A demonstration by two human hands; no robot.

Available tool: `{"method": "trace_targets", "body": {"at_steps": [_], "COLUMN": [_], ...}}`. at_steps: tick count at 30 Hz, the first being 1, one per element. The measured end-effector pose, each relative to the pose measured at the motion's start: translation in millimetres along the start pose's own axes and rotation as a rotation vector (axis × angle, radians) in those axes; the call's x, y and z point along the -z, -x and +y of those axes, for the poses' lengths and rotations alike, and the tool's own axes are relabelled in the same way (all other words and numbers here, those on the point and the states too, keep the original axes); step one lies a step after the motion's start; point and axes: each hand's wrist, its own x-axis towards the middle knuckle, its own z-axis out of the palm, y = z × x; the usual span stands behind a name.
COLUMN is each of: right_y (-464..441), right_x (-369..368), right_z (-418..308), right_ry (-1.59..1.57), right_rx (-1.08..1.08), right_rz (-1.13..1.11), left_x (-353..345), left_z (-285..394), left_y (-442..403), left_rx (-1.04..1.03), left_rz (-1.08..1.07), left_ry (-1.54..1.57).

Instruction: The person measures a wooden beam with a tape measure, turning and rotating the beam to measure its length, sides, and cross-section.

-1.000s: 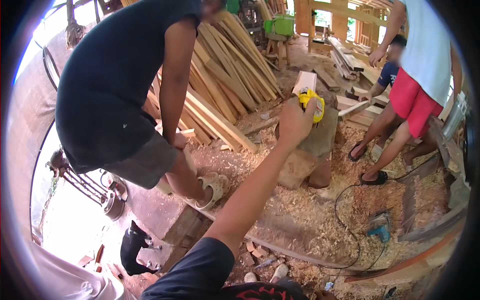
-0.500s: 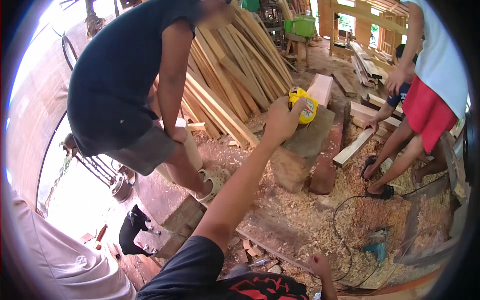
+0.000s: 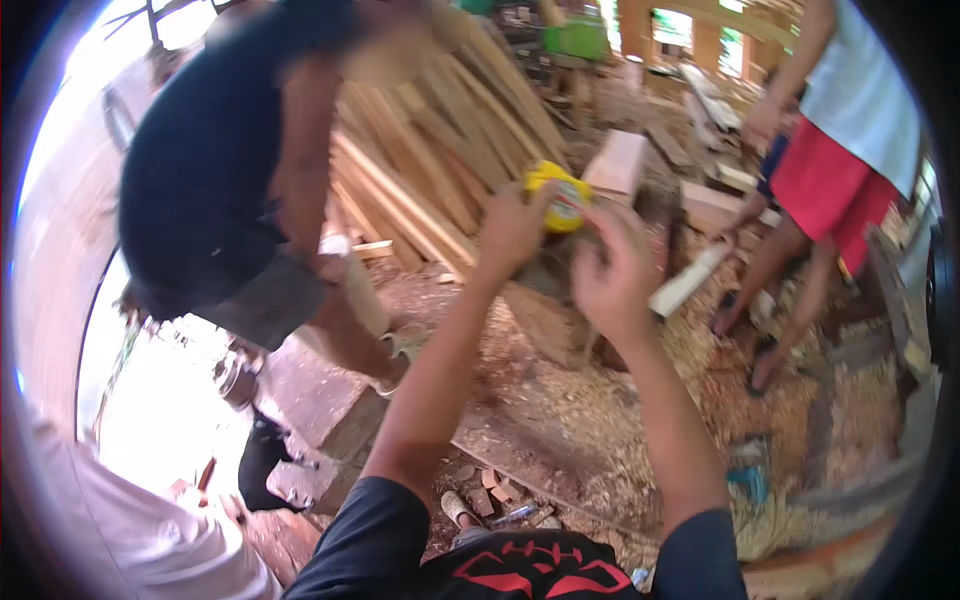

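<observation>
A yellow tape measure [image 3: 560, 198] is held out in front of me in my left hand [image 3: 512, 230], whose fingers wrap its left side. My right hand [image 3: 615, 270] is at the tape measure's right edge, its fingers curled in a pinch there. Motion blur hides whether any blade is drawn out. Just beyond and below both hands stands a large wooden block [image 3: 545, 320], with a pale squared timber [image 3: 617, 165] behind it.
A person in a dark shirt [image 3: 200, 190] bends at the left, near leaning boards [image 3: 410, 150]. At right, a person in red shorts [image 3: 830, 200] stands by someone whose hand touches a plank [image 3: 690, 280]. A black dog [image 3: 262, 465] and a teal power tool [image 3: 748, 482] are lower down.
My right hand has risen from low by my body to the tape measure. The tape measure and my left hand have shifted left in view. The camera view has moved slightly.
</observation>
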Motion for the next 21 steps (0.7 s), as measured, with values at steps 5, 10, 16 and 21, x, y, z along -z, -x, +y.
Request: {"method": "trace_targets", "body": {"at_steps": [5,10,16,21], "right_y": [-13.2,-13.7,-13.6,-16.5], "right_x": [-41.8,-40.8,-41.1,-43.2], "right_z": [30.8,33.6,37.7,42.7], "right_ry": [0.097,0.001,0.047,0.045], "right_rx": [0.095,-0.060,-0.076,-0.085], "right_rz": [-0.073,-0.194,-0.247,-0.232], "left_x": [26.4,27.5,22.6,21.1], "left_z": [42.6,46.8,48.7,47.3], "left_y": [-4.1,-5.0,-6.2,-11.3], "left_rx": [0.320,0.350,0.440,0.436], "left_rz": [-0.148,-0.170,-0.111,-0.117], "left_ry": [0.400,0.279,0.506,0.419]}}
